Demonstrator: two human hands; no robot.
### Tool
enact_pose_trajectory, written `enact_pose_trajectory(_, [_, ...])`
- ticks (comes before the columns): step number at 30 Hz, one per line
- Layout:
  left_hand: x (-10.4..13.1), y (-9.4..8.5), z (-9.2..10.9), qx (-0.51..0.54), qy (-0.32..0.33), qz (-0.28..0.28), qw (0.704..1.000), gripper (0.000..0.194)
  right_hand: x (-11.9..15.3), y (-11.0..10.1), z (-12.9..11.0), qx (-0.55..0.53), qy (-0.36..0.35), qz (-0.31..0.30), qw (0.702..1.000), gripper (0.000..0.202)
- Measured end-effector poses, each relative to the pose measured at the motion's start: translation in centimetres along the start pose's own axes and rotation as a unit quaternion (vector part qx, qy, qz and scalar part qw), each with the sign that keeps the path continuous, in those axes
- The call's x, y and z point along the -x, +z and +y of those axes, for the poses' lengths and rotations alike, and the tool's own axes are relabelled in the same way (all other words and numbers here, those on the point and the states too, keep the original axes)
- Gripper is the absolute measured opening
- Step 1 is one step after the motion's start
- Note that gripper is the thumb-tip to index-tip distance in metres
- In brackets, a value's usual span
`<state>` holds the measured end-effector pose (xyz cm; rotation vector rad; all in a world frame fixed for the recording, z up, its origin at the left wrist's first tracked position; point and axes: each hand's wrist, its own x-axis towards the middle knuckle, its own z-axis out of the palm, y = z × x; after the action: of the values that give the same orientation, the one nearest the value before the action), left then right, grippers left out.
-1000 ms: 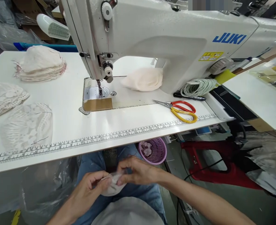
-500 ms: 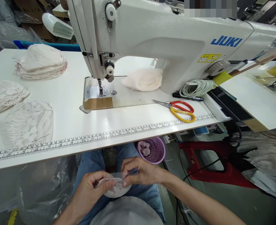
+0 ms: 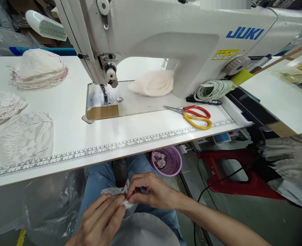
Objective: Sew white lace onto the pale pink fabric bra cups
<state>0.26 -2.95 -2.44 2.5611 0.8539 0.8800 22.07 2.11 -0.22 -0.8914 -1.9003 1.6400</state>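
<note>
A piece of white lace [image 3: 112, 190] is held over my lap, below the table's front edge. My left hand [image 3: 102, 217] lies across it with the fingers pressed together, covering much of it. At the lace's right side my right hand [image 3: 149, 191] pinches it between thumb and fingertips, touching the left fingertips. Something small and blue shows within the curl of my right fingers. On the table, a sheer lace piece [image 3: 25, 138] lies at the left by another lace stack [image 3: 2, 106], with a pile of white cloth pieces [image 3: 39, 70] behind.
The sewing machine [image 3: 192, 44] spans the table [image 3: 69, 136]. Pale cloth pieces [image 3: 153, 83] lie under its arm. Scissors [image 3: 197, 117] and a coil of cord [image 3: 212, 91] lie at the right. A purple basket [image 3: 175, 162] and a red stool [image 3: 217, 171] stand below.
My left hand has turned over the lace, its back now upward. The lace has opened out behind the fingers. My right hand has shifted slightly left. The view has moved a little.
</note>
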Motion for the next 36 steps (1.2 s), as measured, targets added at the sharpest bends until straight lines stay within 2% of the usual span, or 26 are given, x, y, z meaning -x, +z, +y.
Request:
enact_pose_trajectory(4, [-0.7, 0.0, -0.7, 0.015, 0.029, 0.014, 0.999, 0.024, 0.6, -0.8, 0.1, 0.091, -0.024, 0.001, 0.996, 0.008])
enact_pose_trajectory(7, [-1.1, -0.4, -0.9, 0.016, -0.007, 0.023, 1.000, 0.024, 2.0, -3.4, 1.3, 0.176, 0.005, -0.011, 0.984, 0.010])
enact_pose_trajectory(9, [-1.4, -0.6, -0.9, 0.037, -0.090, 0.011, 0.995, 0.024, 3.1, -5.5, 2.2, 0.228, 0.048, -0.044, 0.971, 0.012])
enact_pose_trajectory(11, [-2.0, -0.8, -0.6, 0.073, -0.198, -0.039, 0.977, 0.020, 3.9, -6.5, 2.4, 0.268, 0.077, -0.016, 0.960, 0.012])
enact_pose_trajectory(12, [-2.5, -0.9, -0.5, 0.097, -0.255, -0.081, 0.959, 0.017, 4.0, -6.4, 2.1, 0.284, 0.085, 0.007, 0.955, 0.018])
enact_pose_trajectory(14, [-3.5, -1.2, -0.2, 0.148, -0.365, -0.158, 0.905, 0.018, 3.5, -5.0, 1.1, 0.294, 0.082, 0.027, 0.952, 0.048])
enact_pose_trajectory(16, [-4.4, -1.6, -0.1, 0.197, -0.434, -0.195, 0.857, 0.022, 2.2, -2.7, 0.2, 0.252, 0.039, -0.024, 0.967, 0.079])
enact_pose_trajectory(17, [-4.7, -1.9, -0.1, 0.217, -0.453, -0.197, 0.842, 0.023, 1.3, -1.7, -0.1, 0.219, 0.015, -0.050, 0.974, 0.078])
enact_pose_trajectory(20, [-4.8, -2.6, -0.4, 0.280, -0.485, -0.199, 0.804, 0.031, -1.0, 0.0, 0.2, 0.105, 0.055, -0.105, 0.987, 0.035])
enact_pose_trajectory(23, [-4.0, -3.0, -0.7, 0.372, -0.510, -0.193, 0.751, 0.040, -1.8, -0.4, 1.2, -0.103, 0.112, -0.170, 0.974, 0.036])
enact_pose_trajectory(25, [-3.4, -2.9, -0.9, 0.427, -0.519, -0.179, 0.719, 0.043, -1.8, -1.0, 1.5, -0.186, 0.136, -0.189, 0.955, 0.042])
enact_pose_trajectory(27, [-3.0, -2.7, -1.0, 0.453, -0.524, -0.160, 0.704, 0.044, -1.6, -1.2, 1.3, -0.207, 0.148, -0.190, 0.948, 0.044])
enact_pose_trajectory(36, [-2.7, -3.1, -1.3, 0.475, -0.528, -0.148, 0.689, 0.046, -1.8, -0.6, 1.1, -0.225, 0.161, -0.139, 0.951, 0.043])
